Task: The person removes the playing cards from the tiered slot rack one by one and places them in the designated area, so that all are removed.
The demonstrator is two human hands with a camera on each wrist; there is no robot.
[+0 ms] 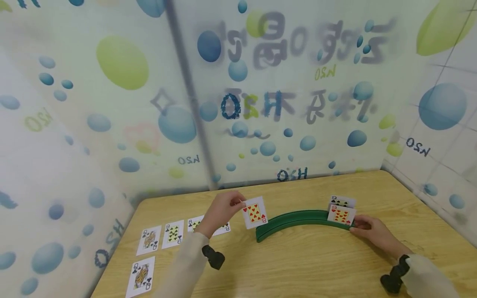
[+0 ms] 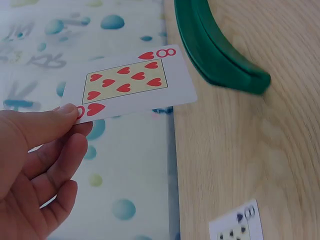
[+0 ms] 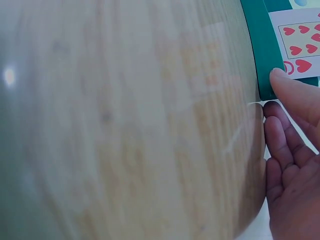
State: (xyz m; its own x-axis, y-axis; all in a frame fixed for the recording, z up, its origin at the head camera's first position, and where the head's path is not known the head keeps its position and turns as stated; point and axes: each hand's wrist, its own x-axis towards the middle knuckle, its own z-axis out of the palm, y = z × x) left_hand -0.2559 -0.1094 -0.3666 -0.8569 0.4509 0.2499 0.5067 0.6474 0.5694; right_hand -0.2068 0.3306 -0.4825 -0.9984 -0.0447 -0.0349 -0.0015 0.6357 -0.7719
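My left hand [image 1: 222, 212] pinches an eight of hearts [image 2: 125, 82] by one corner between thumb and fingers, up beside the left end of a curved green card holder [image 1: 294, 218]. At the holder's other end, my right hand [image 1: 375, 235] grips its tip, the thumb in front by the corner of a hearts card [image 3: 302, 45]. That hearts card stands in the holder, partly covering a black-suited nine [image 1: 346, 201] behind it.
Face up at the left of the wooden table [image 1: 298, 265] lie a queen of clubs [image 1: 140, 276], a second face card [image 1: 149, 240] and a black nine [image 1: 173, 234]. Black eights [image 2: 240, 225] lie partly behind my left arm. A patterned curtain [image 1: 261, 136] hangs behind the table.
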